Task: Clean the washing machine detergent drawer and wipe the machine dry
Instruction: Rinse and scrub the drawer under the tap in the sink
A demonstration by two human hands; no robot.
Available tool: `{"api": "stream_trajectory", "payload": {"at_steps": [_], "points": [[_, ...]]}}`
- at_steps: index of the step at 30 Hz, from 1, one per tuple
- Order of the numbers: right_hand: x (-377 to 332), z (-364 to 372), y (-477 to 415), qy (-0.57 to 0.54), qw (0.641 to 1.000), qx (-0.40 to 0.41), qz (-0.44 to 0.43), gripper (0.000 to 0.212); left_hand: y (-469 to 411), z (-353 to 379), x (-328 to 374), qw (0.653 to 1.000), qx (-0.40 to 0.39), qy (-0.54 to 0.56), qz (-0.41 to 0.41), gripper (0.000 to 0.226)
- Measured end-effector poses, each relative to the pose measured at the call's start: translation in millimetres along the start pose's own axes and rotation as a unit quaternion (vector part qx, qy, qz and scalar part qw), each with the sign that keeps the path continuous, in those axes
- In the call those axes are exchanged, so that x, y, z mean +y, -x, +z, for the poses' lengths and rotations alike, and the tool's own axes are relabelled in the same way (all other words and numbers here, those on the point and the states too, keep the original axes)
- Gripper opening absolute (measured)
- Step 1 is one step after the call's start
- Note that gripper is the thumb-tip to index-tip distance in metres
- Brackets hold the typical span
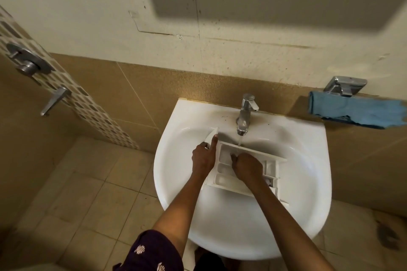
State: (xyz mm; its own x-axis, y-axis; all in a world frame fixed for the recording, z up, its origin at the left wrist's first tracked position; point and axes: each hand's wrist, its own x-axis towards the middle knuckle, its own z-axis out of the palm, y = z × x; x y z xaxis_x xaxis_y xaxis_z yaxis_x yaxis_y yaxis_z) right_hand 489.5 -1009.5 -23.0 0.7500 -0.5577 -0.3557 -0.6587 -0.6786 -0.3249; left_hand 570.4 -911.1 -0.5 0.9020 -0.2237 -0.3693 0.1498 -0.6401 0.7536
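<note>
Left hand (202, 157) grips 1 drawer (222, 179) in 1 sink (308, 171); right hand (247, 166) curls inside, grip unclear.

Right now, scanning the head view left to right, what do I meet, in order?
Round wall valve → lever handle → left hand gripping the detergent drawer → right hand inside it → blue cloth. The tap lines up above the right hand, so it is left out.
</note>
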Motion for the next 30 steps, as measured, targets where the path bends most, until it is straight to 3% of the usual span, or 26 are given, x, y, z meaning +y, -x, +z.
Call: {"api": "stream_trajectory", "payload": {"at_steps": [2, 6, 8, 12, 14, 18, 21, 25, 28, 30], "points": [[-11.1, 0.0, 3.0, 0.026, 1.000, -0.001, -0.017, 0.051, -1.1, 1.0, -1.5, 1.000, 0.001, 0.004, 0.002, 0.040], [-24.2, 15.2, 13.8, -0.097, 0.989, -0.044, -0.100, 0.045, -2.5, 2.9, -4.1, 1.000, 0.006, 0.007, 0.004, 0.043], [-8.2, 15.1, 11.9, -0.120, 0.991, -0.018, -0.061, 0.046, -2.3, 2.9, -4.2, 1.000, 0.003, 0.006, 0.003, 0.042], [22.0, 2.4, 1.4, -0.027, 0.998, -0.015, 0.058, 0.056, -2.8, 1.2, -3.0, 1.000, 0.003, 0.001, 0.004, 0.045], [9.0, -2.9, 0.2, -0.024, 0.999, -0.032, 0.024, 0.054, -3.3, 1.2, -3.7, 1.000, 0.003, 0.000, 0.002, 0.048], [-20.1, 11.6, 20.4, -0.078, 0.988, -0.035, -0.131, 0.044, -1.2, 1.6, -2.4, 1.000, 0.005, 0.011, -0.002, 0.047], [7.6, 7.5, 21.9, -0.078, 0.996, -0.010, -0.051, 0.043, 1.5, 0.6, 1.5, 1.000, -0.007, 0.002, -0.013, 0.043], [43.2, 0.0, 19.4, 0.010, 0.995, -0.032, 0.091, 0.051, 1.0, -1.6, 1.1, 1.000, -0.002, -0.003, -0.008, 0.045], [29.5, 7.6, 16.8, 0.042, 0.998, -0.028, 0.040, 0.050, 0.3, -0.9, 0.0, 1.000, -0.003, -0.003, -0.006, 0.047], [17.7, 14.3, 17.5, -0.007, 0.999, -0.013, -0.042, 0.043, -0.5, -0.3, 0.0, 1.000, 0.001, -0.002, -0.007, 0.045]]}}
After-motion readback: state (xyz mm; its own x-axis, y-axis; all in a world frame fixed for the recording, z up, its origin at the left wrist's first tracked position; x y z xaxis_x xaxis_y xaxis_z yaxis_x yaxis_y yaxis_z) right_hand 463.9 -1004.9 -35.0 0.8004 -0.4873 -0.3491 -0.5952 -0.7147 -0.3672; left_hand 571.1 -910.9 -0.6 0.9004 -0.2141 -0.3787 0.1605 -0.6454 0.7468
